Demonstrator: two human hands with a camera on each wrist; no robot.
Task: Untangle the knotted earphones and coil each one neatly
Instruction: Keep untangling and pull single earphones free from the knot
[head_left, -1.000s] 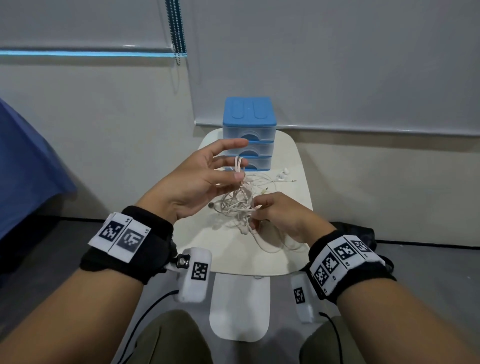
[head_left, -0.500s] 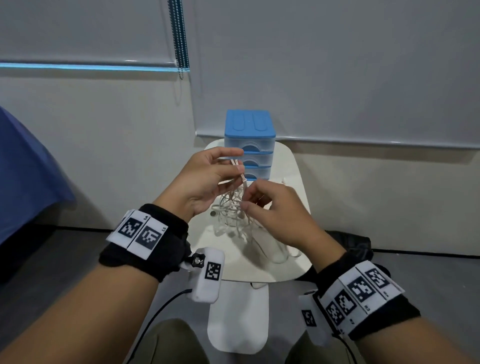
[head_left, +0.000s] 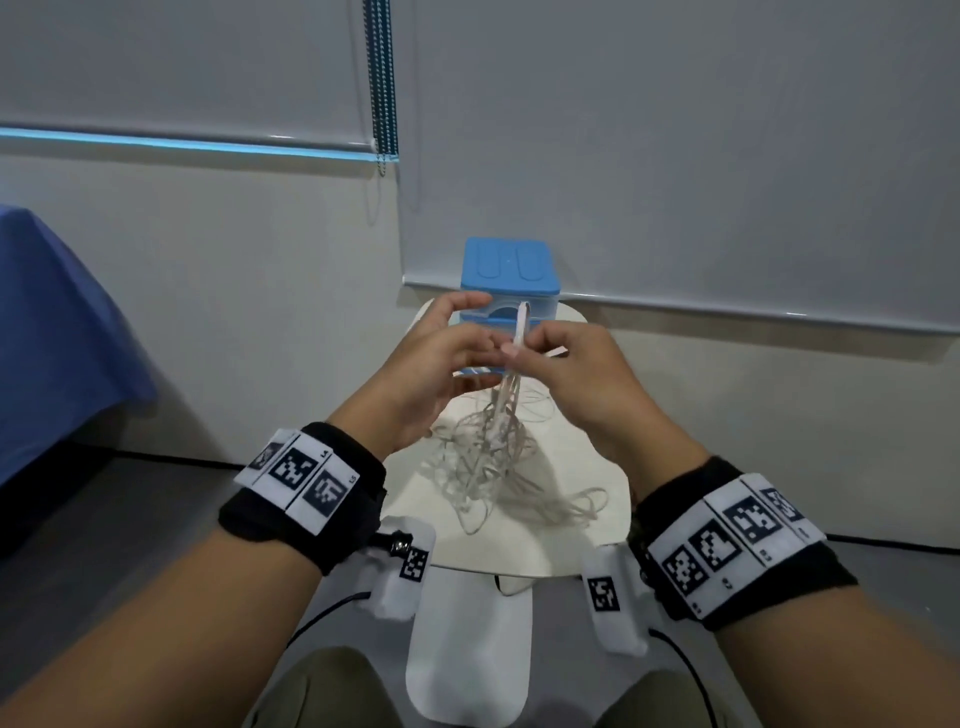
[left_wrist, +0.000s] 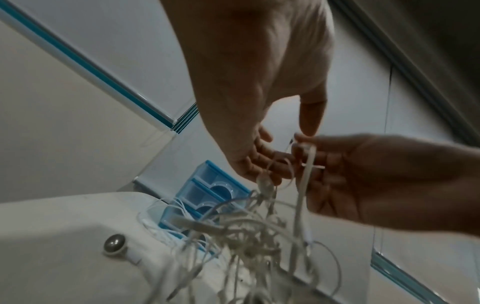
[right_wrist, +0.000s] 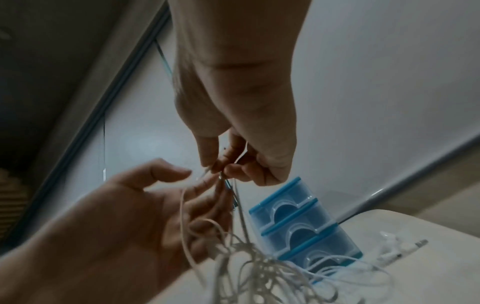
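A tangle of white earphone cables (head_left: 488, 447) hangs from my hands above the small white table (head_left: 587, 525), its lower loops lying on the top. My right hand (head_left: 535, 349) pinches a doubled loop of cable (head_left: 521, 322) that sticks up above the fingers. In the right wrist view the right hand (right_wrist: 221, 170) nips that strand at its fingertips. My left hand (head_left: 467, 348) is right beside it, thumb raised. Its fingers (right_wrist: 205, 185) are straight and touch the strands, and one strand runs down across the palm. In the left wrist view the cables (left_wrist: 249, 224) dangle below both hands.
A blue three-drawer plastic box (head_left: 510, 266) stands at the table's far edge, just behind my hands. Loose earbuds and a plug (right_wrist: 397, 245) lie on the table to the right of the box. A blue cloth (head_left: 47, 332) hangs at the left; the wall is close behind.
Both hands have risen from the tabletop, lifting the tangle. The right hand came up from the pile to meet the left and now pinches the upright loop that the left hand held.
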